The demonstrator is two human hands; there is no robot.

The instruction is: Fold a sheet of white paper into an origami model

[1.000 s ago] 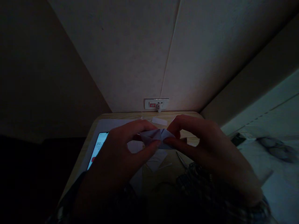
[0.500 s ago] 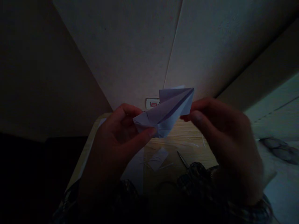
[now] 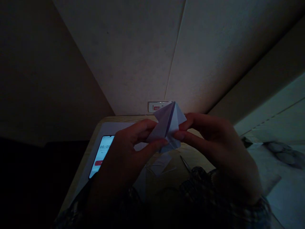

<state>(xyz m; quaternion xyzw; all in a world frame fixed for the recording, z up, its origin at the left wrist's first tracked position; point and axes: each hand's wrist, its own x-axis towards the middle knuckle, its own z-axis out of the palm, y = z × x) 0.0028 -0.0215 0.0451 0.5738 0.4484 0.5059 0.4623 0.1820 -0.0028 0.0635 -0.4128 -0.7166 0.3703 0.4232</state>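
Observation:
A folded white paper shape (image 3: 170,124) with a pointed top and creased flaps is held up above the wooden table. My left hand (image 3: 133,148) pinches its lower left side, thumb in front and fingers behind. On the opposite side, my right hand (image 3: 207,136) grips the right edge between thumb and fingers. Below the paper shape lie a small piece of white paper (image 3: 160,163) and thin paper strips (image 3: 168,170). A dark pointed tool (image 3: 186,163), perhaps scissors, is partly hidden by my right sleeve.
On a white sheet (image 3: 105,127) at the left rests a lit phone (image 3: 102,156) showing a timer, partly behind my left hand. The wooden table (image 3: 196,152) meets a wall with a socket plate (image 3: 153,107). A pale surface with dark items (image 3: 283,152) is at the right.
The paper shape has turned so its point faces up, and sits slightly lower. My right hand has moved left, closer to my left hand. The phone has come into view.

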